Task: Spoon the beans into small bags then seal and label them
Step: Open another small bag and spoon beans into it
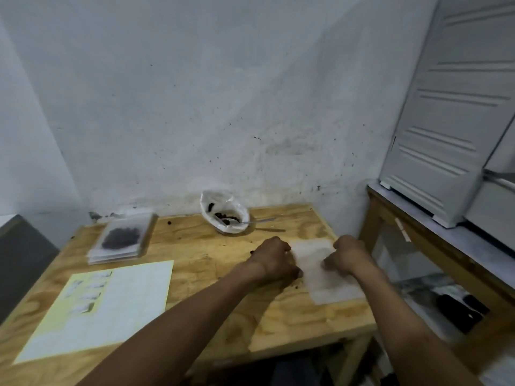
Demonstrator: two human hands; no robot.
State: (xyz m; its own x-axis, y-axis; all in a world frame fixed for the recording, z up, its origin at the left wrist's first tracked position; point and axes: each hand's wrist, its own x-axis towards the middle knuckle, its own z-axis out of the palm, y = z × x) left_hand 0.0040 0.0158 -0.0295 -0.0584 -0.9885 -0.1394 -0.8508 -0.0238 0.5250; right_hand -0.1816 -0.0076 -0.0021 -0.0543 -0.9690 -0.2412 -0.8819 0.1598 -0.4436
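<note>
A pale plywood surface (195,246) stands against a scuffed, speckled white wall (223,107). To its right, just beside it, a wooden stand (390,227) carries a white ribbed appliance (451,107) — tall, reaching past the top edge. Under the stand's top, dark objects (459,313) lie — too blurred to identify.

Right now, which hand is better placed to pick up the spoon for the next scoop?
Probably the right hand. The spoon rests in the bean bowl with its handle pointing right, towards that hand. The left hand would have to reach across.
</note>
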